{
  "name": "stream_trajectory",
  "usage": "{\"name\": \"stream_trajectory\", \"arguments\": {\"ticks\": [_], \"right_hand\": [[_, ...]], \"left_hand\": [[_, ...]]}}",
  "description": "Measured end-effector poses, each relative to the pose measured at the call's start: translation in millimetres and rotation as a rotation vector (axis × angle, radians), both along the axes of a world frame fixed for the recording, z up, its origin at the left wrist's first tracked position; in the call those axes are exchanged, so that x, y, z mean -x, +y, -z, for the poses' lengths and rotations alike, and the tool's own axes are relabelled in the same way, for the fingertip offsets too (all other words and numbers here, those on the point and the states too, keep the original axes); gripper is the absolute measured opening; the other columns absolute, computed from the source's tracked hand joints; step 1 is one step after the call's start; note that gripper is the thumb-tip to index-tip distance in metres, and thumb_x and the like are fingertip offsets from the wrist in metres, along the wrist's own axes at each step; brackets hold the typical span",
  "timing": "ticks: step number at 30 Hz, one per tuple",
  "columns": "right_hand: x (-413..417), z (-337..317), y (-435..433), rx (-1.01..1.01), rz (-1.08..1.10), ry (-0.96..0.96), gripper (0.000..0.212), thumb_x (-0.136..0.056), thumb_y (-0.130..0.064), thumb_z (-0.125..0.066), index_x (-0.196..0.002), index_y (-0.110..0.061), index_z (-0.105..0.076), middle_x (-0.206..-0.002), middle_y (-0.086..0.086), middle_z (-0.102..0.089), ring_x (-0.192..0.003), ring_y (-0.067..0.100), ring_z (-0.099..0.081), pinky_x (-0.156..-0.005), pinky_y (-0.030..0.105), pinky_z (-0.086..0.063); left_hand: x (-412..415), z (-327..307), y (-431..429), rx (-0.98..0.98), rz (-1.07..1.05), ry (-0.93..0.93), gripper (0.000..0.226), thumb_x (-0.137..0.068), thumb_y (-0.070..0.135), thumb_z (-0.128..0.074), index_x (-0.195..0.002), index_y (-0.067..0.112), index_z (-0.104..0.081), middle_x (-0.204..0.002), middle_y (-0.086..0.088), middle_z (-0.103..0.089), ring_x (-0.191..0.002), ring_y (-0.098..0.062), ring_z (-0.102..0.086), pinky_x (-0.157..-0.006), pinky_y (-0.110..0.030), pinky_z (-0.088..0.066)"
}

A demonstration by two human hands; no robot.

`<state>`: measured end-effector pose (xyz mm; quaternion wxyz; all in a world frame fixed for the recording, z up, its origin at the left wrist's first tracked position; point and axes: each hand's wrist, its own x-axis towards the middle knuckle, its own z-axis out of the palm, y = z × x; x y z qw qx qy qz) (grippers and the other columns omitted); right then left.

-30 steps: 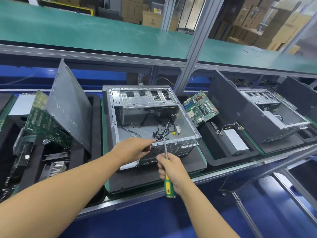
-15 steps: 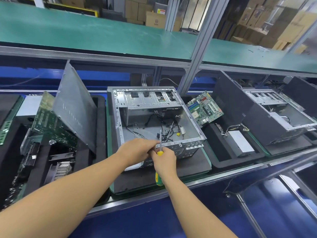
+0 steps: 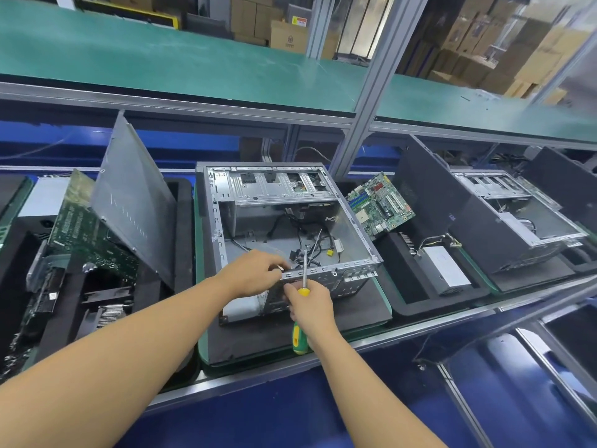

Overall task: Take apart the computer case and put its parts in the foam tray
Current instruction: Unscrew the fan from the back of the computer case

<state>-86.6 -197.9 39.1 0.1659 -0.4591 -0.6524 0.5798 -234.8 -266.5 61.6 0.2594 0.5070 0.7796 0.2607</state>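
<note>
Hands meet at the near rim of the open grey sheet-metal computer case (image 3: 290, 189), which lies on the black foam tray (image 3: 355, 305) at the middle of the desk (image 3: 420, 324). The left hand (image 3: 255, 273) has its grip pinched on that rim's left end; what sits between the fingertips is too small to tell. The right hand (image 3: 311, 303), just beside it at 4 o'clock, wraps its grip round the yellow-and-green-handled screwdriver (image 3: 304, 270). The tool's long axis runs 6 to 12 o'clock, crossing the rim. Being nearer the rim's fasteners, the right hand probably works next.
</note>
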Motion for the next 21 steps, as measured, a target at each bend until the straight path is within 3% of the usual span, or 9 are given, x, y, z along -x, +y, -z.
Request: {"name": "stream_trajectory", "arguments": {"ticks": [2,5,10,13,16,19,21], "right_hand": [[-7,-2,1,0.012,-0.018,0.012,0.011,-0.086,-0.018,-0.067,-0.076,-0.015,-0.063,-0.069,0.005,-0.068,-0.058,0.018,-0.05,-0.059,0.036,-0.044],[-16,-6,2,0.131,-0.02,0.108,0.006,-0.09,-0.011,-0.065,-0.086,-0.009,-0.062,-0.068,0.001,-0.069,-0.05,0.012,-0.045,-0.048,0.027,-0.039],[-25,-21,8,0.153,-0.042,0.165,0.006,-0.092,-0.007,-0.065,-0.088,-0.007,-0.062,-0.074,0.006,-0.067,-0.053,0.013,-0.043,-0.05,0.027,-0.038],[-30,-32,19,0.122,-0.037,0.167,0.007,-0.09,-0.004,-0.067,-0.085,-0.008,-0.062,-0.077,0.013,-0.063,-0.054,0.015,-0.042,-0.05,0.027,-0.039],[-38,-40,35,0.106,-0.021,0.169,0.005,-0.089,-0.004,-0.067,-0.089,-0.006,-0.063,-0.076,0.012,-0.063,-0.052,0.014,-0.043,-0.048,0.026,-0.039],[-47,-44,52,0.124,-0.009,0.18,0.006,-0.091,-0.005,-0.065,-0.087,-0.008,-0.062,-0.075,0.01,-0.066,-0.054,0.014,-0.042,-0.049,0.027,-0.037],[-53,-46,66,0.133,-0.011,0.18,0.006,-0.092,-0.007,-0.065,-0.087,-0.008,-0.063,-0.076,0.008,-0.067,-0.055,0.014,-0.043,-0.05,0.028,-0.037]], "left_hand": [[-1,1,5,0.028,-0.033,0.031,0.029,-0.095,0.02,-0.043,-0.103,0.023,-0.071,-0.077,0.017,-0.063,-0.067,0.0,-0.052,-0.06,-0.019,-0.038],[0,4,9,0.045,-0.084,0.028,0.031,-0.095,0.024,-0.043,-0.094,0.01,-0.07,-0.077,-0.005,-0.068,-0.063,-0.016,-0.051,-0.061,-0.03,-0.043],[0,7,13,0.075,-0.088,0.038,0.028,-0.096,0.03,-0.043,-0.089,0.016,-0.067,-0.079,0.002,-0.066,-0.07,-0.015,-0.055,-0.061,-0.029,-0.041],[0,9,18,0.094,-0.095,0.013,0.028,-0.099,0.037,-0.043,-0.097,0.02,-0.065,-0.088,0.005,-0.067,-0.08,-0.013,-0.06,-0.07,-0.03,-0.048],[3,12,27,0.135,-0.103,-0.004,0.027,-0.101,0.041,-0.042,-0.102,0.024,-0.063,-0.09,0.005,-0.065,-0.08,-0.012,-0.06,-0.069,-0.029,-0.047],[5,12,44,0.145,-0.167,0.077,0.037,-0.102,0.042,-0.039,-0.128,0.024,-0.06,-0.121,0.0,-0.066,-0.106,-0.022,-0.062,-0.092,-0.037,-0.049],[-2,10,59,0.129,-0.193,0.198,0.037,-0.1,0.041,-0.04,-0.127,0.028,-0.062,-0.132,0.002,-0.061,-0.115,-0.024,-0.059,-0.1,-0.042,-0.044]]}}
